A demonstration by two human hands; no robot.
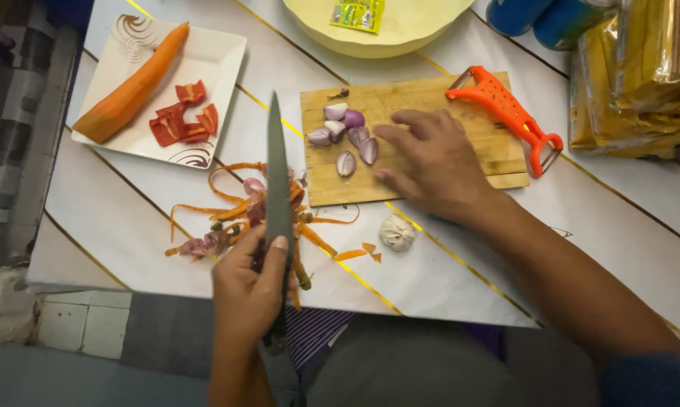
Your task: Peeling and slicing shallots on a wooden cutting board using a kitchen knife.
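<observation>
- Your low white table (460,271) carries everything, and both your hands work above it.
- Beyond your right hand lies the wooden cutting board (423,113), with an orange peeler (505,113) on its far right corner.
- Far to the left of your knife grip sits a white square plate (219,68) holding a peeled carrot (132,87) and red chilli pieces (183,122).
- Your left hand (251,290) is wrapped tight around the knife (278,173), forefinger laid along the blade, tip pointing away from you.
- Your right hand (430,162) rests flat on the board with fingers spread and holding nothing, its fingertips just beside the halved shallots (346,134).
- Under the blade lies a heap of peelings (234,215).
- A garlic bulb (397,231) sits near your right wrist.
</observation>
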